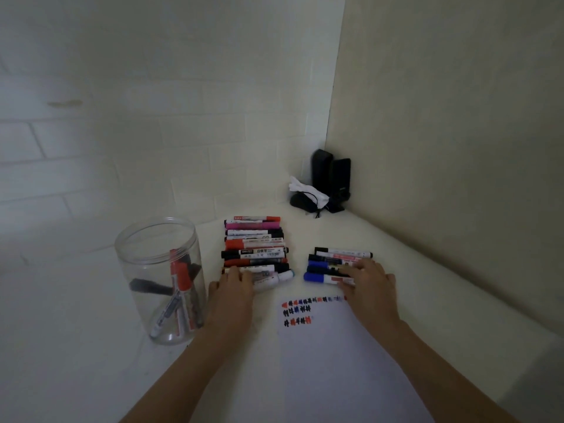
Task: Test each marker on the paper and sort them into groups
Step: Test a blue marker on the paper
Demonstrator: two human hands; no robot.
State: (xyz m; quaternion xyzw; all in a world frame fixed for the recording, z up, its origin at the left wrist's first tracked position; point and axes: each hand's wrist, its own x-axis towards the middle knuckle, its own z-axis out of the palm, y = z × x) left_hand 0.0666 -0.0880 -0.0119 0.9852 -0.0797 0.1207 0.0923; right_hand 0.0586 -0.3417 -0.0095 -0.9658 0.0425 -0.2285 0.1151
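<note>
A long row of red, black and pink markers (255, 245) lies in the middle of the table. My left hand (234, 288) rests on the nearest markers of that row, fingers fairly straight. A smaller group of blue and black markers (329, 264) lies to the right, and my right hand (367, 283) lies flat on its near end. The white paper (335, 361) sits in front of both groups, with rows of red, blue and black test marks (300, 309) along its top edge. A clear plastic jar (161, 279) at the left holds several more markers.
Two black speakers (331, 178), a black mouse and a crumpled white cloth (306, 189) sit in the far corner. Walls close off the table at the back and right. The table's edge runs down the left, near the jar.
</note>
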